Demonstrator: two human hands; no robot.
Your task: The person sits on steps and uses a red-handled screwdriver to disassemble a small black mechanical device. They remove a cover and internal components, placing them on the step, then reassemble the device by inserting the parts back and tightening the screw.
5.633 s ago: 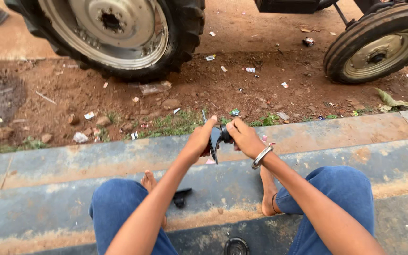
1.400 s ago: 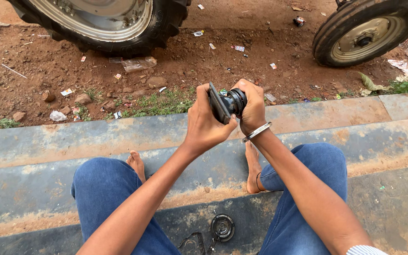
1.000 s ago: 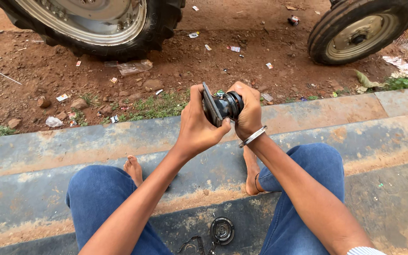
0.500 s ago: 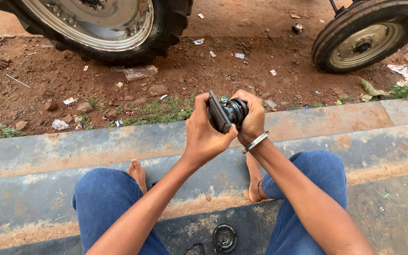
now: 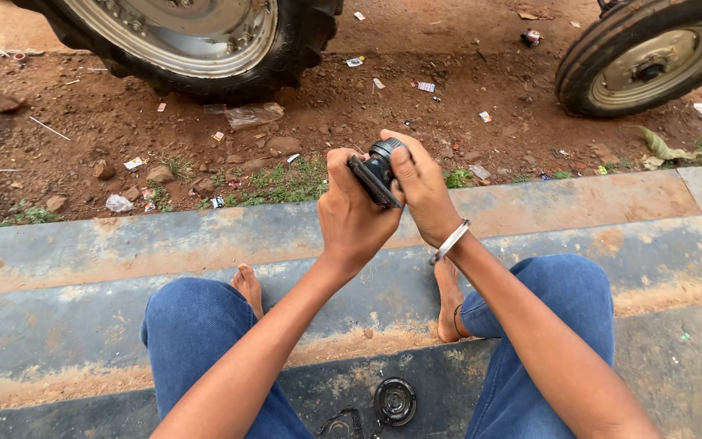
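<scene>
Black round part (image 5: 377, 168) pinched between left hand (image 5: 355, 215) and right hand (image 5: 422, 191), both grips pressed together around it.

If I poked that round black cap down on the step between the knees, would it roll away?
Probably not far. The round black cap lies flat on the concrete step, so a poke would likely slide it, not roll it. It looks rigid and shiny, maybe a bit slippery. Tipped on edge it could roll, since it is round.

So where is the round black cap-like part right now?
In the head view, the round black part lies on the step between the person's knees, bottom centre, beside a smaller dark piece.
</scene>
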